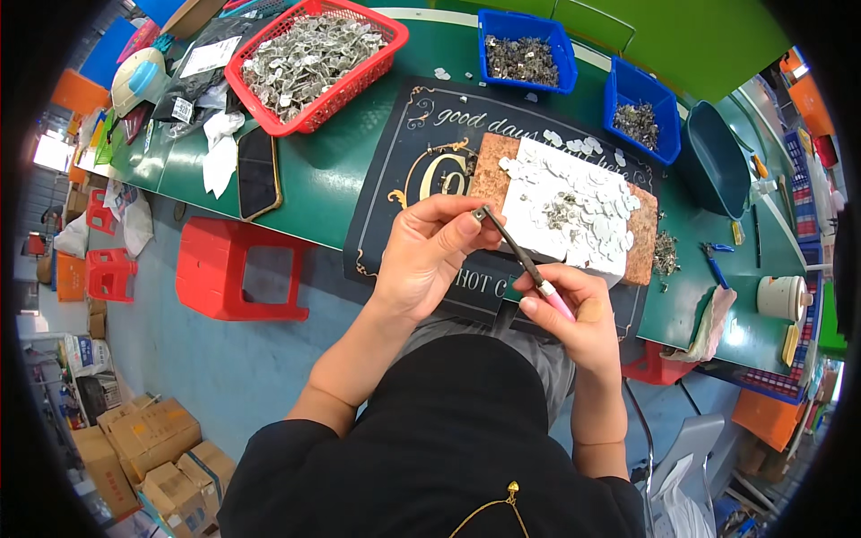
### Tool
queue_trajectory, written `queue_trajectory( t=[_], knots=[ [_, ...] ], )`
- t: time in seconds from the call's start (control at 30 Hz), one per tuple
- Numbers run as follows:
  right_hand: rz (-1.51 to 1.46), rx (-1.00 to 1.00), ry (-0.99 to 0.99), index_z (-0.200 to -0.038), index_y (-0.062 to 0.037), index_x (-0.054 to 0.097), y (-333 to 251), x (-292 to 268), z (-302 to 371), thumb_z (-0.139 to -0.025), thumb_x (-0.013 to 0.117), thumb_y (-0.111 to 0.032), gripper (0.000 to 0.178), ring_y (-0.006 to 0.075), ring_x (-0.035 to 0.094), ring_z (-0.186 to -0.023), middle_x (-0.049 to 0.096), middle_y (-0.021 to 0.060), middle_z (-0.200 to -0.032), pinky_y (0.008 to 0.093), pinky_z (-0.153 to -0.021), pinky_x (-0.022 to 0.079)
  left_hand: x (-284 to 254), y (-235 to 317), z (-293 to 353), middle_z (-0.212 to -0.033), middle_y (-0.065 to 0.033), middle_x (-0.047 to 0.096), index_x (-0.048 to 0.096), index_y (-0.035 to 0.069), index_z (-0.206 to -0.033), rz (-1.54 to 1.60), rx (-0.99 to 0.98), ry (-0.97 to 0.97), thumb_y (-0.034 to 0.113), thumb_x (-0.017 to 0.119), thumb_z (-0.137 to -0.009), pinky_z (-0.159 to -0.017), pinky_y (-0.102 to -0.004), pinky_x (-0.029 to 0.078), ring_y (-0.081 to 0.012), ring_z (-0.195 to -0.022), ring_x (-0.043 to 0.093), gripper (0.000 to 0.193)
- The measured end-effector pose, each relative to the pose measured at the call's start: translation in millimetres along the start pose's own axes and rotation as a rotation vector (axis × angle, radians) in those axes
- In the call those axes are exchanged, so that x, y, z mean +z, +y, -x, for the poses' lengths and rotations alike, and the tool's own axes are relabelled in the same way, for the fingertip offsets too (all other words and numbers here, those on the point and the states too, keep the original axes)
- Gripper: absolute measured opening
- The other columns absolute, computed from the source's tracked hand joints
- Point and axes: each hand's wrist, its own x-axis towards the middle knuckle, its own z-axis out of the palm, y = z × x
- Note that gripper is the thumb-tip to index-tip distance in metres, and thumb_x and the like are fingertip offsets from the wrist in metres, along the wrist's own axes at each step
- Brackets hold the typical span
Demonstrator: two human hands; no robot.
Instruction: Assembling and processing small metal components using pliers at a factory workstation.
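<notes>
My right hand [578, 314] is closed around the pink handle of a slim tool [522, 255] with a long dark shaft. The shaft points up and left to the fingers of my left hand [437, 247]. Between that thumb and forefinger is a small metal piece [480, 214], touching or very near the tool's tip. Just beyond my hands, many flat white pieces [596, 202] are spread on a white block [529, 215], with a pile of tiny metal parts [565, 213] in their middle. The block lies on a reddish-brown board [639, 235].
A dark printed mat [381, 193] covers part of the green table [327, 170]. Beyond stand a red basket [390, 58] and two blue bins [563, 54] of metal parts. A phone [258, 175] lies left; pliers [715, 264] and a white roll [782, 298] lie right.
</notes>
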Motion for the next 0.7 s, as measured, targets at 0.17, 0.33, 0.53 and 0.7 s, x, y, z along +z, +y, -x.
queue_trajectory(
  t=[0.17,0.33,0.53,0.7],
  knots=[
    [0.013,-0.003,0.000,-0.094,0.0030,0.061,-0.8,-0.8,-0.8,-0.074,0.064,0.000,0.021,0.0074,0.054,-0.076,0.061,0.0051,-0.086,0.0200,-0.069,0.044,-1.2,-1.9,-0.6,-0.095,-0.0138,0.062,0.059,0.003,-0.102,-0.024,0.002,0.007,0.010,0.057,-0.085,-0.077,-0.0311,0.050,-0.0197,-0.084,0.061,0.019],
    [0.029,-0.002,-0.016,-0.094,0.0028,0.061,1.4,-2.2,-2.0,-0.074,0.065,-0.001,0.020,0.0077,0.054,-0.077,0.062,0.0054,-0.086,0.0203,-0.069,0.044,-1.7,-1.2,-0.4,-0.094,-0.0136,0.062,0.060,0.003,-0.102,-0.033,-0.010,0.020,0.009,0.057,-0.085,-0.077,-0.0310,0.050,-0.0197,-0.084,0.061,0.018],
    [0.015,-0.027,0.011,-0.094,0.0030,0.060,4.2,0.8,-1.9,-0.075,0.065,-0.004,0.021,0.0067,0.053,-0.071,0.060,0.0047,-0.081,0.0188,-0.062,0.042,-3.8,-1.0,-0.8,-0.094,-0.0141,0.062,0.059,0.001,-0.103,-0.002,-0.007,-0.003,0.009,0.057,-0.085,-0.077,-0.0306,0.051,-0.0200,-0.085,0.061,0.020],
    [0.000,0.107,-0.108,-0.092,0.0031,0.059,0.2,-5.2,-3.4,-0.076,0.064,-0.010,0.022,0.0031,0.042,-0.056,0.053,0.0021,-0.070,0.0168,-0.047,0.028,-3.7,5.0,-3.5,-0.096,-0.0146,0.061,0.058,-0.001,-0.104,-0.017,-0.058,-0.037,0.009,0.057,-0.085,-0.076,-0.0305,0.052,-0.0201,-0.085,0.061,0.022]
  ],
)
